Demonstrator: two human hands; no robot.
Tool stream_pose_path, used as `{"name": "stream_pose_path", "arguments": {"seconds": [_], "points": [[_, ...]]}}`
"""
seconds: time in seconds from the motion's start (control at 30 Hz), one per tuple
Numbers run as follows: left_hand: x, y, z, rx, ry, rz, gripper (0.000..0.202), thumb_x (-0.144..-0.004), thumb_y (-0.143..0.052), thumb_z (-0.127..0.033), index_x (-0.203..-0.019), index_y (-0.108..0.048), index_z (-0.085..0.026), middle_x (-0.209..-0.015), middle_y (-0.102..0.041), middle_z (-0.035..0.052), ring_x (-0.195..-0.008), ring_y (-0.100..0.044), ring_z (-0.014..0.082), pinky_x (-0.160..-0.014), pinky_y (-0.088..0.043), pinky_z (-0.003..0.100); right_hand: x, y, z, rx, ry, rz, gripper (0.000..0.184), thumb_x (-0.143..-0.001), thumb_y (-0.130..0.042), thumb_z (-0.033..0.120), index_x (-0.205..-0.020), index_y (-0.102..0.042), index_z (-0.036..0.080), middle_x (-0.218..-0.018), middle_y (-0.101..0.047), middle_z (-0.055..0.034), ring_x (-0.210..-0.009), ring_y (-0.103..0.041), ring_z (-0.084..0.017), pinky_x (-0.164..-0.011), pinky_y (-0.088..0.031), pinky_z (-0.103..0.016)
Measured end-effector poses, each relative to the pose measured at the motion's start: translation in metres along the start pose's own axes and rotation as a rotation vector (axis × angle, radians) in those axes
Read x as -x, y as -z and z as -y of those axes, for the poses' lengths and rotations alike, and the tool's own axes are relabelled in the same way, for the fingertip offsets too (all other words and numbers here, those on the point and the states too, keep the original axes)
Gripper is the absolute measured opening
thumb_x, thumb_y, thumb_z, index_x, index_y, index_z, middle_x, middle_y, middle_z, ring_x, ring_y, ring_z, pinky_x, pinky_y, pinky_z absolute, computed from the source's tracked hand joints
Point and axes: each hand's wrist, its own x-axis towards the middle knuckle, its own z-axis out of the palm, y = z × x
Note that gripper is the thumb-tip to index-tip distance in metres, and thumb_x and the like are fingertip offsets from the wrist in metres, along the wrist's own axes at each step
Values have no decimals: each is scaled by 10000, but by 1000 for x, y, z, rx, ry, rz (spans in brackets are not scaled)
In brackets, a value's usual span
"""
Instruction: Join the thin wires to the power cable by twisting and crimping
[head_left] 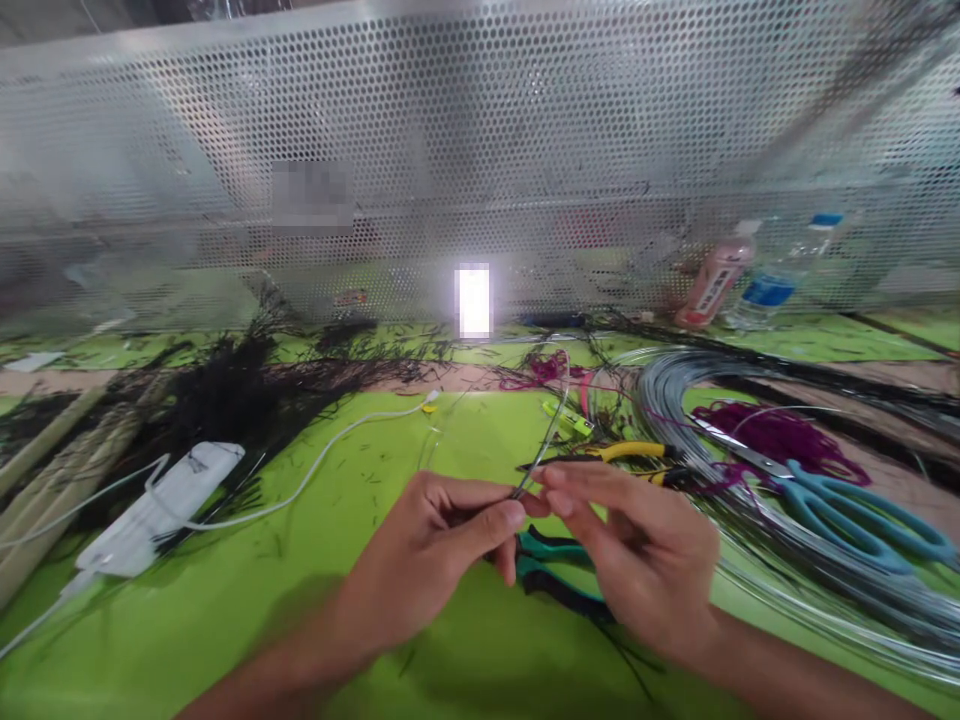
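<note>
Above table (pixel 360 450), hands (pixel 439 560) close together

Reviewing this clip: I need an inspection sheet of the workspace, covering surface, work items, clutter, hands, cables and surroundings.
Surface: green tabletop, littered in places.
Work items: thin grey wire, rising from the fingers; teal-handled tool lying below the hands.
Clutter: black strand heap on the left; wire coil, purple yarn, blue-handled scissors and yellow-handled tool on the right.
Hands: left hand pinches the wire; right hand has fingertips at it, grip unclear.
Cables: white cable across the table, passing over a white box.
Surroundings: perforated metal panel behind; two bottles near it.
</note>
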Motion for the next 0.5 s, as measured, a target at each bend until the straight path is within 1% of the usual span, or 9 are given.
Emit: {"name": "stream_pose_path", "arguments": {"seconds": [0.07, 0.1, 0.13, 0.2, 0.23, 0.3, 0.4, 0.47, 0.5], "points": [[0, -1, 2, -6, 2, -9, 416, -946, -627, -394, -620, -687, -143, -562, -587, -13, -556, -441, 80, -610, -350, 234, -1, -1, 1, 89, 151, 33, 411, -846, -676, 15, -1136, -741, 299, -993, -788, -12, -814, -752, -145, -661, -636, -231], [0, -1, 3, -5, 11, -15, 392, -943, -634, -400, -658, -704, -141, -574, -601, -11, -548, -431, 77, -593, -341, 232, -2, 1, 2, 143, 210, 56, 437, -842, -674, 7, -1157, -736, 302, -987, -789, -13, -807, -752, -144, -658, -635, -233], [0, -2, 5, 4, 22, -26, 351, -933, -650, -410, -723, -726, -139, -597, -624, -6, -549, -435, 78, -577, -332, 230, -3, 2, 2, 195, 263, 83, 450, -844, -670, 10, -1177, -730, 307, -979, -792, -15, -793, -754, -147, -659, -638, -245], [1, -3, 11, 37, 53, -57, 295, -907, -688, -433, -913, -749, -144, -661, -678, 10, -562, -463, 83, -537, -308, 221, -6, 7, 2, 279, 352, 145, 461, -861, -663, 32, -1224, -709, 314, -950, -797, -16, -769, -758, -157, -669, -644, -274], [1, -3, 13, 51, 74, -68, 310, -895, -704, -437, -1004, -740, -149, -691, -700, 16, -557, -464, 81, -513, -289, 215, -7, 9, 2, 298, 384, 176, 463, -867, -663, 42, -1247, -697, 305, -938, -798, -21, -763, -759, -158, -670, -644, -279], [3, -4, 18, 62, 110, -64, 364, -882, -719, -448, -1097, -717, -155, -730, -723, 28, -526, -430, 68, -467, -249, 204, -9, 13, 0, 296, 443, 213, 454, -861, -678, 47, -1263, -687, 258, -925, -797, -39, -773, -757, -159, -672, -639, -277], [4, -3, 23, 81, 142, -52, 441, -869, -718, -497, -1152, -696, -159, -755, -725, 38, -493, -377, 57, -437, -263, 186, -8, 17, -3, 334, 500, 231, 434, -831, -722, 54, -1234, -699, 215, -899, -792, -38, -770, -744, -166, -639, -626, -281], [4, -2, 26, 120, 137, -63, 473, -867, -707, -527, -1174, -679, -168, -775, -721, 40, -480, -382, 53, -428, -298, 179, -7, 19, -4, 387, 513, 241, 435, -823, -760, 100, -1232, -696, 234, -865, -791, -9, -733, -732, -168, -612, -623, -288], [3, -1, 27, 138, 127, -64, 455, -874, -700, -527, -1159, -681, -172, -788, -719, 40, -471, -383, 48, -424, -309, 175, -7, 20, -5, 410, 514, 251, 431, -824, -773, 122, -1229, -694, 246, -860, -792, 4, -725, -731, -166, -611, -625, -291]]}}
